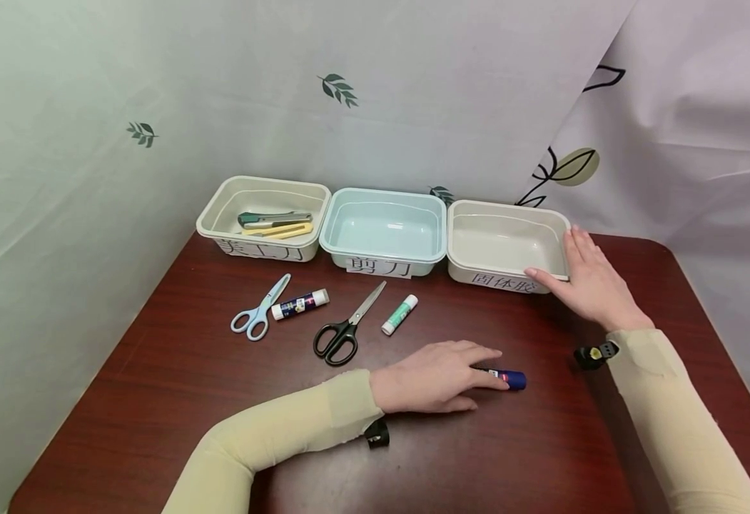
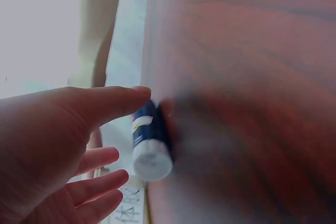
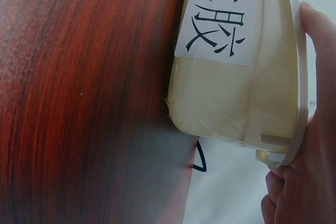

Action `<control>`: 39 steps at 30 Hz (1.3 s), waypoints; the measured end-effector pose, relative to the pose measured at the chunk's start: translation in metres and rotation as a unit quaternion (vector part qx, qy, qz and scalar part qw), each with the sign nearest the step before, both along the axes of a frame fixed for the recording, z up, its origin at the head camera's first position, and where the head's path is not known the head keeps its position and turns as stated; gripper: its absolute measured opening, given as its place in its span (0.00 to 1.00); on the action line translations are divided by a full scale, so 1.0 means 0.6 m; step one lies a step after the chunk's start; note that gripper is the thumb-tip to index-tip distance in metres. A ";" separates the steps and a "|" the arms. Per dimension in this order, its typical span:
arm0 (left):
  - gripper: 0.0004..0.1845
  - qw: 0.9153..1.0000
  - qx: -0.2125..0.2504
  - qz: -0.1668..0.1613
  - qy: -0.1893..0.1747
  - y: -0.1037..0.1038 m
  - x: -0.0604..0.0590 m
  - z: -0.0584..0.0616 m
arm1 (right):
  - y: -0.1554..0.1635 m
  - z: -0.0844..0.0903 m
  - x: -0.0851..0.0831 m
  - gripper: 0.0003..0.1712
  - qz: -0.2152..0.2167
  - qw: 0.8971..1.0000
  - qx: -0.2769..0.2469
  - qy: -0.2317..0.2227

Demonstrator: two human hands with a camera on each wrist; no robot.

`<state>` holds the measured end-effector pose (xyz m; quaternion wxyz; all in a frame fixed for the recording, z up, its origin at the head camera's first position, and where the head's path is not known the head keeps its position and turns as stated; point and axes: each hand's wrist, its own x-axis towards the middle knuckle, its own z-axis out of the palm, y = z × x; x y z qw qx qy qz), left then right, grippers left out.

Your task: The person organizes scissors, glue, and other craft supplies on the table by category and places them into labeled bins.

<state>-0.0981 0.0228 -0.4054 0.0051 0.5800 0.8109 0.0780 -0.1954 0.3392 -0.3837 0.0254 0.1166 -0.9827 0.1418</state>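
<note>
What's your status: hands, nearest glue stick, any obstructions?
Left hand at navy glue stick, grip unclear. Right hand on beige 固体胶 bin. Glue stick outside bin. Nothing seen between them.

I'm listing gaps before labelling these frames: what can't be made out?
Head view: the white end of the glue stick by the left hand, hidden by the fingers.
Head view: fine print on the green stick, too small.
Left wrist view: the first stick's print, blurred.
Right wrist view: start of the label on the right box, cut off by the top edge.
</note>
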 end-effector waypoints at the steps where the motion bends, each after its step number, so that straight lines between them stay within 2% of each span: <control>1: 0.28 1.000 0.004 0.005 0.000 -0.003 -0.002 0.003 | 0.000 0.000 0.000 0.61 0.000 1.000 -0.001 0.000; 3: 0.29 1.000 0.015 0.017 -0.002 -0.011 -0.007 0.009 | 0.000 0.000 0.000 0.61 0.000 1.000 0.000 0.001; 8: 0.32 0.997 0.056 0.049 -0.032 -0.043 -0.019 0.022 | 0.001 0.000 0.001 0.61 0.000 1.000 -0.001 0.001; 16: 0.33 0.988 0.094 0.113 -0.039 -0.116 -0.038 0.018 | 0.002 -0.001 0.000 0.61 0.003 1.000 -0.002 -0.001; 24: 0.37 0.974 0.114 0.188 -0.061 -0.193 -0.047 0.014 | 0.002 -0.001 -0.001 0.61 0.003 1.000 0.001 -0.002; 31: 0.43 0.958 0.107 0.261 -0.054 -0.254 -0.052 0.025 | 0.003 -0.003 -0.002 0.61 0.004 1.000 0.002 -0.002; 36: 0.48 0.947 0.104 0.298 -0.054 -0.285 -0.050 0.029 | 0.002 -0.001 -0.003 0.61 0.004 1.000 0.003 -0.002; 39: 0.50 0.945 0.104 0.306 -0.056 -0.295 -0.045 0.025 | 0.002 -0.001 -0.002 0.61 0.004 1.000 0.002 -0.001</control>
